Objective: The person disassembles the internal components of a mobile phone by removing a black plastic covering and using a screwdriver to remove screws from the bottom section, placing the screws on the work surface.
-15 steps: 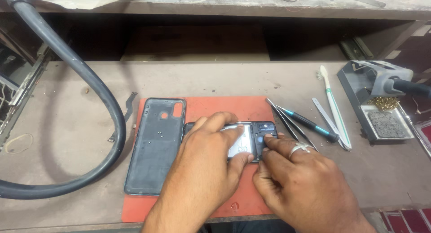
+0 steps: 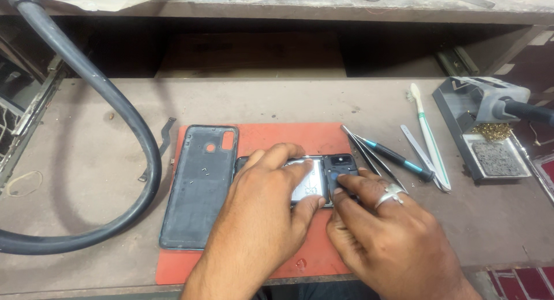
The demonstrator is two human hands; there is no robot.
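An opened phone (image 2: 323,176) lies face down on an orange mat (image 2: 277,138), its silver battery and dark camera cover showing. My left hand (image 2: 259,213) rests over its left half, thumb and fingers pressed on the body. My right hand (image 2: 381,230), wearing a ring, presses its fingertips on the dark cover near the camera end. The removed dark back cover (image 2: 199,184) lies inside up on the mat, left of the phone.
Tweezers (image 2: 369,153), a teal-banded screwdriver (image 2: 398,158), a metal spudger (image 2: 421,155) and a white toothbrush (image 2: 430,135) lie right of the mat. A soldering iron stand (image 2: 485,132) sits far right. A thick black hose (image 2: 115,132) loops at left. A shelf runs behind.
Both hands stay on the phone; the fingers have shifted only slightly.
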